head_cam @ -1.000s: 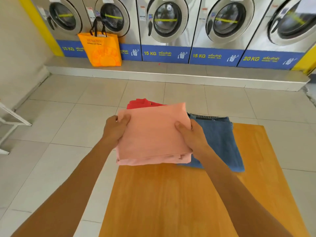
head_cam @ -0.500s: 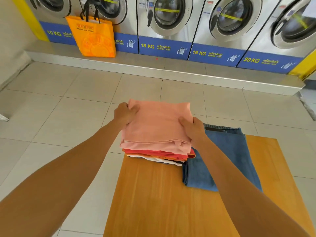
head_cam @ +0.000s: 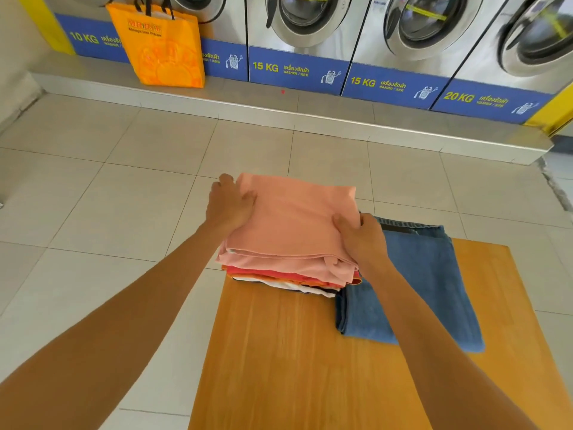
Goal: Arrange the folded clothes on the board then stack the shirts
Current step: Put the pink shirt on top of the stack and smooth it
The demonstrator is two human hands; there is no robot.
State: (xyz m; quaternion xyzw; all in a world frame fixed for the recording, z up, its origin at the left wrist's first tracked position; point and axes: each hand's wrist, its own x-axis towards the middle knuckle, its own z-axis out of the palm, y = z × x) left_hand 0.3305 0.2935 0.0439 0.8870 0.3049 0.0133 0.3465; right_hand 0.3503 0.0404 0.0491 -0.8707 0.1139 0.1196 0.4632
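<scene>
**Shirt pile at the board's far corner**

Folded jeans (head_cam: 412, 283) lie touching your pile's right side. Your left hand (head_cam: 228, 206) and right hand (head_cam: 361, 237) grip the pink shirt (head_cam: 297, 221) – top of the stack, on the wooden board (head_cam: 294, 367).

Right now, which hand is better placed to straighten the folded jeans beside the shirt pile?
The right hand. It rests on the pink shirt's right edge, directly beside the jeans. The left hand is on the pile's far side and would probably have to cross it.
</scene>
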